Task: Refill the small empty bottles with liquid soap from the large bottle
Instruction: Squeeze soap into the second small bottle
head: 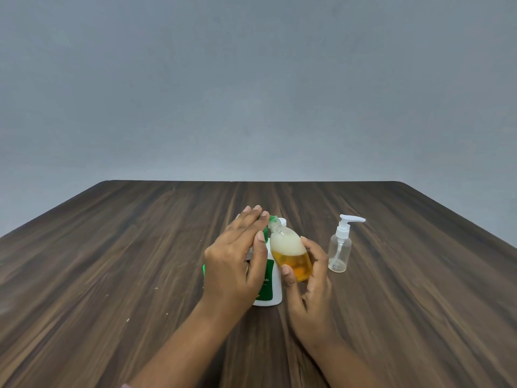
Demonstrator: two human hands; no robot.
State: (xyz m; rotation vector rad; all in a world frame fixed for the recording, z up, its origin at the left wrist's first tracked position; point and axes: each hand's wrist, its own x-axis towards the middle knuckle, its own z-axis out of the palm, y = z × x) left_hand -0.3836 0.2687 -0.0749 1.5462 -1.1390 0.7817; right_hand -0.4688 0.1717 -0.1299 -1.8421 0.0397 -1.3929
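A person's left hand lay with straight fingers over the large white bottle at mid-counter, while the right hand gripped a tilted small bottle of amber soap; an empty pump bottle stood toward the right edge.

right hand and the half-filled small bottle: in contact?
Touching. The head view shows the right hand pinching the tilted small bottle: thumb on its lower front, fingers curled round its right side, no gap visible.
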